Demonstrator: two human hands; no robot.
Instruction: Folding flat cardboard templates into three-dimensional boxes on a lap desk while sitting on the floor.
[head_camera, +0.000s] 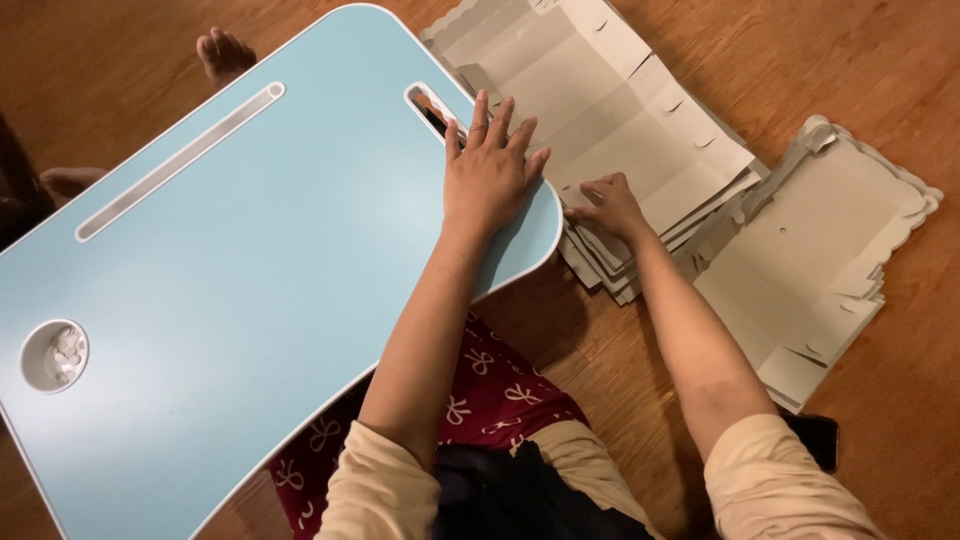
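- Item 1, stack of flat die-cut cardboard blanks (640, 130): I see it on the wooden floor (900, 60), just beside the right edge of the light blue lap table (250, 270), its near-left part tucked under the table's corner.
- Handling, my judgement: thin grey card, light per sheet, stiff enough to lift flat but apt to bend at the scored folds. Loose sheets likely slide on each other. The scalloped edges and cut tabs look easy to crease. The best hold seems to be a pinch at a plain straight edge or corner, not at a tab.
- Right hand (607, 205): fingers curled onto the near corner of the stack, touching the top sheets. I cannot tell if it pinches one or merely presses.
- Left hand (490, 165): released, lying flat with fingers spread on the table's right end, fingertips by the slot (428, 105) there.
- Item 2, second pile of scalloped blanks (830, 260): farther right, overlapping the first.
- Hidden or unclear: sheet count in either pile; the stack's top end cut off by the frame; small pale bits in the table's round cup recess (55, 355) too small to identify; a dark flat object (822, 440) behind the right sleeve, mostly covered.
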